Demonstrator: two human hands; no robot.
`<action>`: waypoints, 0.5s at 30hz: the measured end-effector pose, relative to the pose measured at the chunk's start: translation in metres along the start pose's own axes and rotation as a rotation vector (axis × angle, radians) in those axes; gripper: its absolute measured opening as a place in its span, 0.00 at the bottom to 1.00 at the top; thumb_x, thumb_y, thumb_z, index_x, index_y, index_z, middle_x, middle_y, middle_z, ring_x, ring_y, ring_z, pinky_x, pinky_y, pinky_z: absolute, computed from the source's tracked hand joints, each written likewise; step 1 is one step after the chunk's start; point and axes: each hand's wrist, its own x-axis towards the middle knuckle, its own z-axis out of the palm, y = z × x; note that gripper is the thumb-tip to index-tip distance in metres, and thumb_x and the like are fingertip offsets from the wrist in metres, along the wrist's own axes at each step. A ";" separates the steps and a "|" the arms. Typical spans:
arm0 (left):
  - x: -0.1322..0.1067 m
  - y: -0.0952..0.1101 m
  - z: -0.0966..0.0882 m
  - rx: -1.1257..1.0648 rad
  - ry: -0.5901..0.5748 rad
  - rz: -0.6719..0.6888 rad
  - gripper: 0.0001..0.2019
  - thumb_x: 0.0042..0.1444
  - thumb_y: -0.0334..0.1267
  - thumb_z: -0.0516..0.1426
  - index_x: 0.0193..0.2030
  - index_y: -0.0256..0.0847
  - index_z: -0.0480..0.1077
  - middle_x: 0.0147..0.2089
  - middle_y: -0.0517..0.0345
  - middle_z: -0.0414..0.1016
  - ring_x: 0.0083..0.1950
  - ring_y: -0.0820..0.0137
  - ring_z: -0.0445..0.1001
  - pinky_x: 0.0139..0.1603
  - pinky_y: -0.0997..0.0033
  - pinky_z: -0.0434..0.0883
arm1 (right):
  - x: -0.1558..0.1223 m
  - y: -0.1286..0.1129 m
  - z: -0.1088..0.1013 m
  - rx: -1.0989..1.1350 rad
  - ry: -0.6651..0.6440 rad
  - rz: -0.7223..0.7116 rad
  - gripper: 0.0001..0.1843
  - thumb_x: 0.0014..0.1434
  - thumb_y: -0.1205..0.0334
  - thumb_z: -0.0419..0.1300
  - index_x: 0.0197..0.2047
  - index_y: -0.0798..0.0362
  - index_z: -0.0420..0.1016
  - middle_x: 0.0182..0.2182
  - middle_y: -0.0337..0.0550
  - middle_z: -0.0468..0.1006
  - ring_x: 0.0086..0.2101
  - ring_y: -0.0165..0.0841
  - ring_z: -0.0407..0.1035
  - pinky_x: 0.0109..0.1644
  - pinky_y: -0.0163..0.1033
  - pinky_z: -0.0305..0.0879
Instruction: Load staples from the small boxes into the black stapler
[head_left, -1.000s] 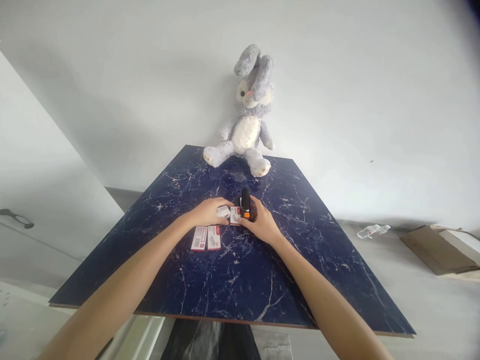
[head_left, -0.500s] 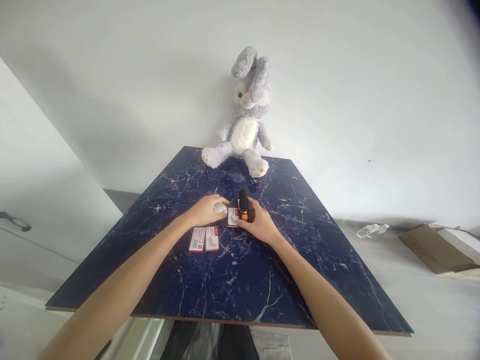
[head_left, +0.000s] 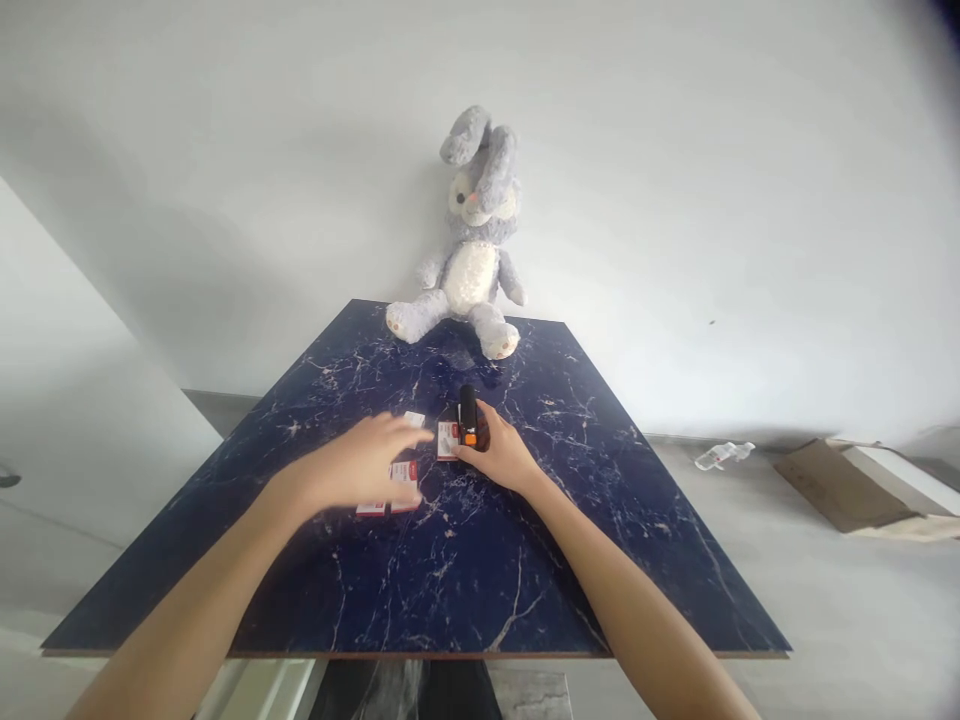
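Observation:
My left hand (head_left: pixel 375 462) hovers, slightly blurred, with fingers apart and nothing in it. Beneath it lie two small red-and-white boxes (head_left: pixel 405 472), partly covered by the hand. A small white item (head_left: pixel 414 418) rests just beyond its fingers, half hidden. My right hand (head_left: pixel 499 450) curves its thumb and fingers around a black object with an orange part (head_left: pixel 468 412), which looks like a stapler. Another small red-and-white box (head_left: pixel 447 440) lies against that object's left side, near my right thumb.
A grey plush rabbit (head_left: pixel 474 270) sits at the far edge of the dark blue marbled table (head_left: pixel 480 600), against the wall. On the floor to the right are a clear plastic bottle (head_left: pixel 724 456) and an open cardboard box (head_left: pixel 832 485).
My left hand has let go of the small white item, opened, and moved left and nearer to me over the boxes. My right hand stays on the black object. The view has shifted slightly.

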 end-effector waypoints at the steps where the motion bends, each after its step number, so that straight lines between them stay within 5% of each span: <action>1: -0.009 0.001 0.006 0.035 -0.016 -0.013 0.37 0.46 0.61 0.66 0.64 0.60 0.69 0.62 0.52 0.71 0.64 0.45 0.66 0.57 0.55 0.67 | 0.000 0.001 0.000 -0.003 0.003 -0.007 0.47 0.55 0.49 0.68 0.72 0.47 0.52 0.52 0.52 0.76 0.44 0.43 0.74 0.48 0.49 0.71; 5: -0.014 0.004 0.016 0.038 -0.014 -0.024 0.31 0.52 0.55 0.63 0.63 0.56 0.69 0.61 0.50 0.71 0.59 0.50 0.71 0.53 0.59 0.69 | 0.000 0.001 0.000 -0.003 0.010 -0.014 0.48 0.55 0.49 0.68 0.72 0.48 0.52 0.53 0.53 0.75 0.46 0.43 0.74 0.50 0.49 0.71; 10: 0.039 0.011 -0.009 -0.003 -0.019 0.046 0.35 0.52 0.56 0.62 0.68 0.57 0.63 0.59 0.51 0.71 0.59 0.52 0.70 0.49 0.63 0.69 | 0.001 -0.001 0.001 0.009 0.010 -0.026 0.47 0.54 0.51 0.68 0.72 0.48 0.53 0.53 0.52 0.75 0.47 0.43 0.74 0.51 0.49 0.71; 15: 0.084 0.003 0.003 -0.021 -0.087 0.067 0.49 0.46 0.55 0.67 0.74 0.58 0.52 0.64 0.48 0.68 0.61 0.50 0.69 0.53 0.61 0.68 | 0.001 -0.004 -0.002 -0.008 0.010 -0.043 0.47 0.54 0.53 0.68 0.72 0.49 0.53 0.54 0.53 0.75 0.51 0.45 0.72 0.53 0.51 0.69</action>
